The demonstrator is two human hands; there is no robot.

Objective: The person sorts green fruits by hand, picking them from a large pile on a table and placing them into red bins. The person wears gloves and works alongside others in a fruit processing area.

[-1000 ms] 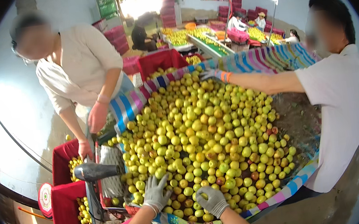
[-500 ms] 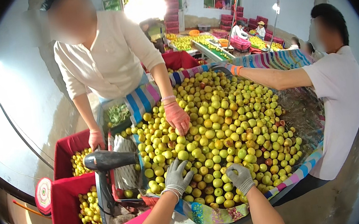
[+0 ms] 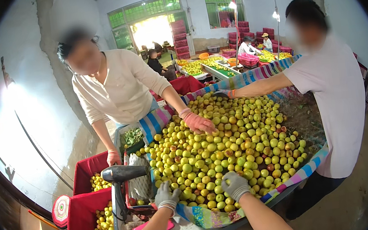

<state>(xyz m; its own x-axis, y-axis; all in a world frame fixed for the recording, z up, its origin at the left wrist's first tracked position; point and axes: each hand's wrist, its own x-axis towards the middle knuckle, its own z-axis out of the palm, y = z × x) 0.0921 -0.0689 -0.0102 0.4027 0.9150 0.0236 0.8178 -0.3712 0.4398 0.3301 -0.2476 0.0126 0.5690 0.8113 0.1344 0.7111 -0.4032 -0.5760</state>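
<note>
A heap of round yellow-green fruits [image 3: 223, 142], some with reddish-brown patches, fills a sloping bin lined with striped cloth [image 3: 310, 168]. At the heap's near left edge is my left hand [image 3: 167, 195] in a grey glove, its fingers slightly curled and apart, with nothing visible in it. My right hand [image 3: 236, 185], also grey-gloved, touches the fruits near the front edge, thumb and fingers apart; its palm side is hidden. Across the heap, a co-worker's pink-gloved hand [image 3: 198, 121] reaches over the fruits. From the right, another co-worker's gloved hand [image 3: 222, 94] rests at the far edge.
A black hair dryer [image 3: 124, 172] stands at the bin's left side, beside white foam netting [image 3: 139, 183]. Red-lined crates [image 3: 80, 217] of fruit sit on the floor at left, near a round red-and-white stool [image 3: 61, 210]. Farther back, people sit by a sorting table [image 3: 217, 71].
The view has tilted up and shifted. My left hand has drawn back from the fruits toward the near edge, its fingers less spread. The pink-gloved hand has moved right across the heap.
</note>
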